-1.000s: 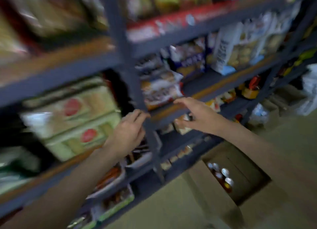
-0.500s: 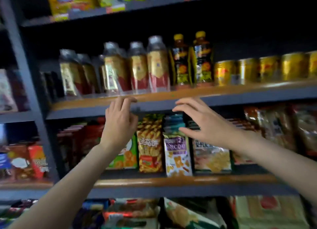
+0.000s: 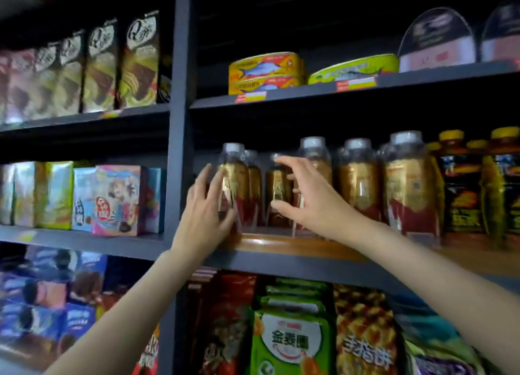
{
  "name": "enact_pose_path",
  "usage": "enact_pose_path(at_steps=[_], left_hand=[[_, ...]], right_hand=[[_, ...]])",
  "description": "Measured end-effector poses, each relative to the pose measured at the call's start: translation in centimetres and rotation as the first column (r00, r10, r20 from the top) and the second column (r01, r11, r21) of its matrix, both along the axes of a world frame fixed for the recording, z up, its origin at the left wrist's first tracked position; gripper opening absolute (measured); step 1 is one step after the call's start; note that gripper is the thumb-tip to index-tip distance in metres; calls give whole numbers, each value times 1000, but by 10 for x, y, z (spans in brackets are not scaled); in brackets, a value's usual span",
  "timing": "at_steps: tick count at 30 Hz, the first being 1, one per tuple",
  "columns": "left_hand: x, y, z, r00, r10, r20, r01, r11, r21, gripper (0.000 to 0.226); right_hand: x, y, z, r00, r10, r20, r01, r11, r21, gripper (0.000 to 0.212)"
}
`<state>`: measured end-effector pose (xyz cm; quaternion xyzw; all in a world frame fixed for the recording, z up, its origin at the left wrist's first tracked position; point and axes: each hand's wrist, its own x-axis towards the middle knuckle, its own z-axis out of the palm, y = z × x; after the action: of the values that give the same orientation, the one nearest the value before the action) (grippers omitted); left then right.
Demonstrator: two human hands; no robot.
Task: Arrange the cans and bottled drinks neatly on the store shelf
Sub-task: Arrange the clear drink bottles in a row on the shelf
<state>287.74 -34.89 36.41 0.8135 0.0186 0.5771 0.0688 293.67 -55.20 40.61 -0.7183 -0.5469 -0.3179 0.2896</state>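
At the left of the frame, colorful snack boxes (image 3: pixel 112 200) stand on a dark shelf. Just right of the tall post (image 3: pixel 180 121), in the middle of the frame, your left hand (image 3: pixel 205 208) touches the first bottle (image 3: pixel 235 183) with straight, loose fingers, not wrapped around it. Next, your right hand (image 3: pixel 312 200) reaches in front of a bottle set further back (image 3: pixel 277 189). Its fingers are spread and hold nothing. More bottles (image 3: pixel 408 189) stand in a row along the wooden shelf (image 3: pixel 281 244) toward the right. Yellow fish cans (image 3: pixel 266 72) sit on the shelf above, in the upper middle.
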Motion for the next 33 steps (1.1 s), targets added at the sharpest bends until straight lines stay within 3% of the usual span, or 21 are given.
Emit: enact_pose_path(at_steps=[4, 9, 13, 16, 19, 24, 29, 33], left_hand=[[23, 1, -4, 991, -136, -20, 135, 990, -48, 72], [25, 6, -9, 989, -131, -71, 129, 991, -36, 59], [26, 7, -7, 989, -117, -90, 115, 993, -24, 57], [24, 8, -6, 982, -158, -99, 153, 987, -58, 59], [23, 9, -4, 980, -175, -93, 170, 984, -56, 61], [23, 9, -7, 975, -209, -81, 204, 977, -63, 61], [22, 8, -6, 977, -185, -104, 177, 981, -74, 59], [19, 8, -4, 976, -184, -119, 175, 981, -84, 59]], right_hand=[[7, 42, 6, 988, -34, -150, 61, 982, 179, 68], [23, 98, 44, 934, -29, -355, 191, 881, 433, 61], [58, 128, 52, 866, -190, -462, 363, 874, 322, 55], [77, 129, 52, 781, -316, -538, 463, 871, 161, 65], [87, 129, 51, 774, -381, -506, 495, 862, 108, 78], [74, 132, 52, 804, -447, -392, 538, 827, 160, 76], [43, 118, 41, 826, -528, -197, 562, 802, 204, 82], [16, 105, 39, 791, -591, -155, 609, 786, 107, 85]])
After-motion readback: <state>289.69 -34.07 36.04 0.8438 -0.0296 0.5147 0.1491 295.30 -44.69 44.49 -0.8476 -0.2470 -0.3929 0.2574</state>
